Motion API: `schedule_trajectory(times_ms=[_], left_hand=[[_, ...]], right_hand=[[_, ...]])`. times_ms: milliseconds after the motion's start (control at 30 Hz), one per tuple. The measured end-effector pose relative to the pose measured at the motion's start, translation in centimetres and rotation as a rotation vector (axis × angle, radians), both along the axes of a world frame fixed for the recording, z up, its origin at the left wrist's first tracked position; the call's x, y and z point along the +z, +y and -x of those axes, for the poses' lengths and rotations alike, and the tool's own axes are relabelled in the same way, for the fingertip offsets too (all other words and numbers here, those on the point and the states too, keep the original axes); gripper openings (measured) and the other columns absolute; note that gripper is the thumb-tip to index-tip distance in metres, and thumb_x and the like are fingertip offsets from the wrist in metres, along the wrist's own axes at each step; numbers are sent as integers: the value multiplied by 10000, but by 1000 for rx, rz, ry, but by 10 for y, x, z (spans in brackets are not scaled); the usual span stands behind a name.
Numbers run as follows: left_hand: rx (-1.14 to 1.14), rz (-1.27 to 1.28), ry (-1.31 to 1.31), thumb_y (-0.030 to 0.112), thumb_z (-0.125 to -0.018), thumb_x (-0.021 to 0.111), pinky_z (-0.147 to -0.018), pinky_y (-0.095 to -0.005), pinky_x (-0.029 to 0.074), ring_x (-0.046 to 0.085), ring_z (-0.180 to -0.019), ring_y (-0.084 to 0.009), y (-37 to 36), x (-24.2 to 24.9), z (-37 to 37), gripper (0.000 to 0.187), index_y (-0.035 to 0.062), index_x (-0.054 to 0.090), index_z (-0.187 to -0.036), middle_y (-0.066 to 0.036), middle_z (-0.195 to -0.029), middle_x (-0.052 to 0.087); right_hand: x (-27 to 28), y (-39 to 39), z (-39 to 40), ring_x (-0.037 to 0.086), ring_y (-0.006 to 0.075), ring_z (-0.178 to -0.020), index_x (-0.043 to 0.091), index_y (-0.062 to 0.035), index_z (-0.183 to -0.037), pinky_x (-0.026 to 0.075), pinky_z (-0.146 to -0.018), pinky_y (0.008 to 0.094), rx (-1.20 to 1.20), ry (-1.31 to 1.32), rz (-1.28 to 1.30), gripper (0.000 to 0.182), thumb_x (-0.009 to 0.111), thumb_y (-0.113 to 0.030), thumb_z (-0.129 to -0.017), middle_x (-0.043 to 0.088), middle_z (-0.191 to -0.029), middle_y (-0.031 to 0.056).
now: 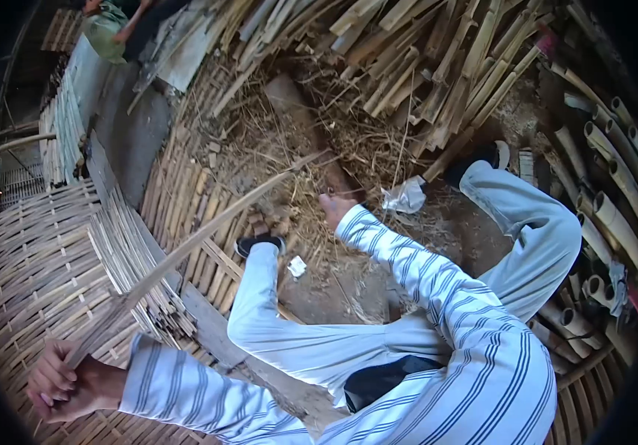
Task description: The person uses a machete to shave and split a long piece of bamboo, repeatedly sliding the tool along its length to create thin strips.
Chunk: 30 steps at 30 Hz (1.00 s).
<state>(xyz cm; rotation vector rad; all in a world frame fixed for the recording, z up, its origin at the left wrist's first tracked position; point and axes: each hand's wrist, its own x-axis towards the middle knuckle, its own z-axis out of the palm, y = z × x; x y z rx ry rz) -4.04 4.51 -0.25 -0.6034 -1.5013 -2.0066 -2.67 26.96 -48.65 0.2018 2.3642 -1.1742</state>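
Observation:
My left hand (74, 382), at the lower left, is closed around one end of a long split bamboo strip (193, 241). The strip slants up and to the right, and its far tip lies over a brown wooden block (296, 107) on the ground. Close to the block's near end is my right hand (339, 211), its fingers curled closed. What it grips is hidden from this angle. A crumpled white plastic bag (404, 195) lies just right of that hand. Shavings (378, 148) cover the ground around the block.
Split bamboo pieces (437, 59) are heaped at the top. Cut bamboo poles (619, 215) are stacked along the right. A woven bamboo panel (30, 274) and a bundle of thin strips (130, 259) lie on the left. Part of another person (107, 30) shows at upper left.

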Motion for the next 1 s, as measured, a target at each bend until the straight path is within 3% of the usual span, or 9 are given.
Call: schedule_trajectory(times_ms=[67, 167, 333, 433, 533, 733, 767, 867, 1000], left_hand=[[53, -24, 14, 75, -747, 545, -423, -177, 285, 294, -363, -49, 1, 1, 7, 326, 169, 344, -507, 68, -425, 320], [40, -26, -56, 66, -735, 552, -423, -175, 284, 292, -360, -48, -6, 1, 5, 332, 168, 343, -499, 65, -416, 319], [59, -22, 11, 68, -747, 531, -406, -184, 276, 283, -351, -54, -15, -1, 7, 337, 168, 326, -498, 65, -419, 315], [90, -36, 7, 66, -759, 523, -415, -184, 276, 275, -356, -54, -24, -3, 14, 353, 173, 315, -495, 59, -422, 306], [193, 30, -20, 79, -766, 527, -416, -185, 272, 267, -363, -54, -36, -4, 17, 364, 178, 305, -496, 57, -426, 303], [-79, -29, -96, 107, -759, 506, -436, -185, 277, 283, -378, -60, -60, -1, 7, 339, 185, 320, -487, 69, -414, 278], [74, -1, -71, 86, -758, 512, -403, -175, 268, 277, -346, -51, -52, 2, 15, 350, 181, 333, -472, 72, -392, 285], [53, -56, -75, 76, -775, 526, -422, -171, 266, 280, -357, -50, -49, 1, 22, 361, 174, 336, -484, 63, -405, 291], [212, -3, -64, 77, -761, 537, -445, -158, 269, 287, -364, -42, -53, 1, 20, 359, 179, 332, -484, 75, -410, 295]], right_hand=[[91, 3, -7, 601, 435, -866, 616, -84, -1016, 496, -740, 502, -40, -38, 176, 512, 310, -484, -929, 601, -953, 284], [87, -12, -2, 618, 432, -682, 575, -37, -970, 501, -654, 495, -109, 57, 225, 481, 356, -463, -933, 588, -645, 255], [-62, -7, 40, 563, 397, -1021, 610, 31, -1056, 436, -892, 454, -404, -351, -13, 649, 265, -505, -933, 603, -1038, 256], [-58, -6, 33, 540, 422, -1027, 608, -2, -1048, 407, -923, 449, -81, -181, 15, 614, 236, -478, -942, 596, -1058, 240], [33, -9, 11, 557, 427, -975, 606, -37, -1020, 426, -886, 467, -59, -86, 93, 598, 188, -460, -955, 596, -1009, 258], [-124, -13, 45, 557, 444, -1002, 609, 5, -1100, 414, -928, 464, -305, -364, -108, 661, 284, -540, -913, 598, -1063, 256], [-136, -18, 42, 573, 449, -964, 639, 3, -1028, 427, -910, 470, -321, -334, -119, 650, 286, -530, -919, 604, -1028, 264], [-42, -19, 29, 598, 427, -924, 635, -4, -959, 482, -810, 483, -133, -78, 60, 598, 302, -500, -929, 613, -994, 262], [102, -24, 12, 580, 307, -433, 549, -16, -819, 435, -397, 414, -132, 49, 402, 366, 432, -339, -946, 499, -463, 175]])
